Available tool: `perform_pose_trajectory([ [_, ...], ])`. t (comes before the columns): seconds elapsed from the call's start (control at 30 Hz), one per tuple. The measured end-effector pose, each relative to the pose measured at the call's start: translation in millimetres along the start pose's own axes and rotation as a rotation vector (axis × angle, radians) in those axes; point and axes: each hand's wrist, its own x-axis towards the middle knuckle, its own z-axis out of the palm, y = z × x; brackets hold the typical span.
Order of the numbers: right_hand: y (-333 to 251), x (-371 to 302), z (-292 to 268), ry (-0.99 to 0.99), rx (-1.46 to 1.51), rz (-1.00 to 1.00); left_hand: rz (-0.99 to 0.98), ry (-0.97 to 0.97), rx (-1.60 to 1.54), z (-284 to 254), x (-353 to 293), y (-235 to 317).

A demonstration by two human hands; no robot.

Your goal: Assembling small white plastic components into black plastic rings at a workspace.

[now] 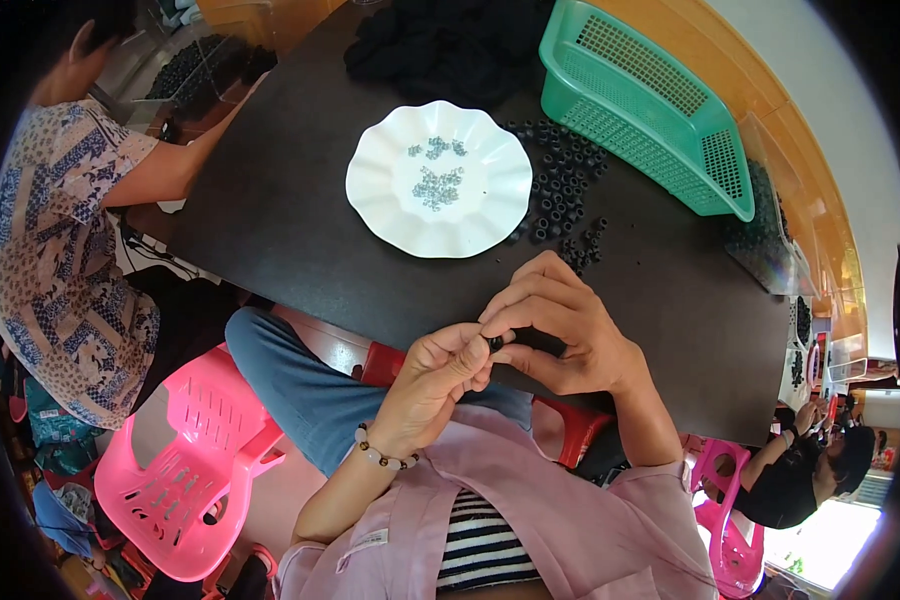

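Note:
Close in front of my chest, over the near edge of the dark table, my two hands meet. My left hand (445, 365) pinches a small black ring-like part (494, 343) between thumb and fingers. Thumb and forefinger of my right hand (560, 330) close in on the same part from the other side; whether they grip anything tiny there is hidden. Beyond them a white scalloped plate (375, 215) holds small clear pieces (437, 187) in loose clusters. Just right of the plate, many black ring-like parts (560, 195) lie scattered on the tabletop.
The dark table (300, 200) spans the middle. A green plastic basket (650, 110) stands at the far right, beside a clear bin (770, 235) of dark parts. Black cloth (440, 45) lies at the back. Another person (80, 250) sits at left, near a pink chair (195, 450).

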Motion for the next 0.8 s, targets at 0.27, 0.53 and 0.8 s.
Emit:
perform_pose_trajectory([
  [0.27, 3, 4, -23, 0.049, 0.007, 0.096, 0.013, -0.01, -0.075, -1, -3, 9],
  [0.53, 23, 17, -57, 0.031, -0.215, 0.307, 0.121, 0.071, -0.093, 7, 1, 38],
  [0.8, 70, 68, -44, -0.034, -0.312, 0.26, 0.173, 0.065, -0.102, 7, 6, 33],
])
